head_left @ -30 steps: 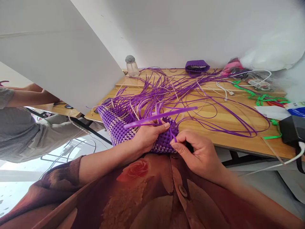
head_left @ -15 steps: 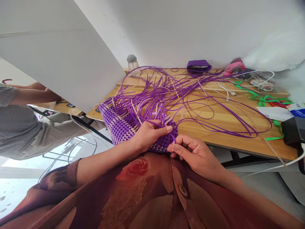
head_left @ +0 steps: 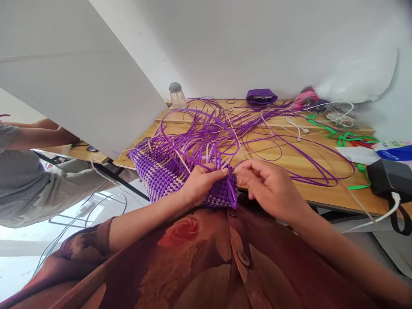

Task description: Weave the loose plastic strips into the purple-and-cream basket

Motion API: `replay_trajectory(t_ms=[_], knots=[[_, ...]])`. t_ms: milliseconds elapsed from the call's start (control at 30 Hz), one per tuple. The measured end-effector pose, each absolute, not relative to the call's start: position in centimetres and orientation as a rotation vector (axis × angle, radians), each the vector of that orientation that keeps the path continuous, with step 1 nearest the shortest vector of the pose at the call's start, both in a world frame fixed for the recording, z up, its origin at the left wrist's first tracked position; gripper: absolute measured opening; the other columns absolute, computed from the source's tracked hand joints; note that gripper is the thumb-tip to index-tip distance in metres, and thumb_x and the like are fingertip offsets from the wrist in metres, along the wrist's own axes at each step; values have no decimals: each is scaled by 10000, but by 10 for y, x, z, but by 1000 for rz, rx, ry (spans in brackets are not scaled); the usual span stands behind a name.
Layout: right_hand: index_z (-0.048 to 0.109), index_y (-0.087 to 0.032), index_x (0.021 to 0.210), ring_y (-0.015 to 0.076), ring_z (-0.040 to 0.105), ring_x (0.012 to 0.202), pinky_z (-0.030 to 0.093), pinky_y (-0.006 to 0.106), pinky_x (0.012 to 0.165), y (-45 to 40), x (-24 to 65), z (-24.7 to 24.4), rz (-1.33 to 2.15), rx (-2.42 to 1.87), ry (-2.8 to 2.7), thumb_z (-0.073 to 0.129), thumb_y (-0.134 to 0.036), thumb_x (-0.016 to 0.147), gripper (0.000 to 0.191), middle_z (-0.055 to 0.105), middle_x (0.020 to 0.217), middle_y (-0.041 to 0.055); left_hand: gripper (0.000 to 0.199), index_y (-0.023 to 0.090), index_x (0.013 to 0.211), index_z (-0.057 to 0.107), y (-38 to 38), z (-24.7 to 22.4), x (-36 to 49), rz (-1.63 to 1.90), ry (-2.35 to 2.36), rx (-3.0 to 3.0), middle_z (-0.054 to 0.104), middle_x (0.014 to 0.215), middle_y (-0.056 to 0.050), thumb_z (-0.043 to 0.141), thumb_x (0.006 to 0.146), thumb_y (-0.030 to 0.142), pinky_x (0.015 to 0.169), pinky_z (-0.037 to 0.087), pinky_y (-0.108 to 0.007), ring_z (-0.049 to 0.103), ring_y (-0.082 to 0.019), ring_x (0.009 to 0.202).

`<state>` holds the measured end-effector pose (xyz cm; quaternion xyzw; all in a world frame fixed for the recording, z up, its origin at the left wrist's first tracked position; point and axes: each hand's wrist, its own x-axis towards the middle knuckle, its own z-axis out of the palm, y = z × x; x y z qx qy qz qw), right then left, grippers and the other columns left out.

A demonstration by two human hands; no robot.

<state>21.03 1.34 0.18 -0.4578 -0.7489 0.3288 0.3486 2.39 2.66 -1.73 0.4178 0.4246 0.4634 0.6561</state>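
A pale wall [head_left: 244, 47] backs a wooden surface [head_left: 267, 150], where loose purple and cream strands [head_left: 202, 133] fan out towards a small purple pouch [head_left: 261, 98]. Our woven piece [head_left: 161, 176], purple and cream in check, sits at the near edge, close against our shirt. Our left hand [head_left: 201, 184] pinches its right-hand part, thumb laid on the weave. Our right hand [head_left: 270, 186] hovers just beside that corner, its grip drawn together at the fingertips; we cannot tell whether a strand lies between them. A slack purple loop [head_left: 232, 197] hangs below the left thumb. We judge the step in hand to be working one strand through the weave at this corner. The next move calls for a sure hold on that strand and a steady draw, with the left thumb keeping neighbouring strands from slipping.
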Motion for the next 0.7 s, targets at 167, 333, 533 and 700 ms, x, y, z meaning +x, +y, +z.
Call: replay_trajectory(t_ms=[167,333,533,700], knots=[[689,-190,804,108,456,555,340,262,537,43,196,3,826,-1246,-1971,622,-442,875,270,572,616,-20,189,112,727,741,26,-17,21,1047,985,956,688,670,-31,814,635,260,662,455,-265,585,-119,607],[611,-183,680,97,375,498,281,261,494,74,201,-1,738,-1238,-1737,645,-414,804,264,496,542,-34,258,121,756,721,26,-22,18,983,961,1045,672,686,-18,840,664,331,662,436,-265,576,-114,622],[505,-204,576,114,367,499,296,286,533,151,247,-13,216,-1555,-1382,611,-245,750,208,452,517,-26,291,130,741,698,28,-24,16,893,977,1133,651,687,-7,830,689,385,652,438,-264,561,-113,625],[595,-198,643,133,404,511,314,295,548,160,268,-32,265,-1677,-1417,606,-348,806,222,488,533,-15,246,157,955,742,39,-9,-4,729,872,1419,733,990,-57,754,798,346,873,475,-297,648,-178,931]])
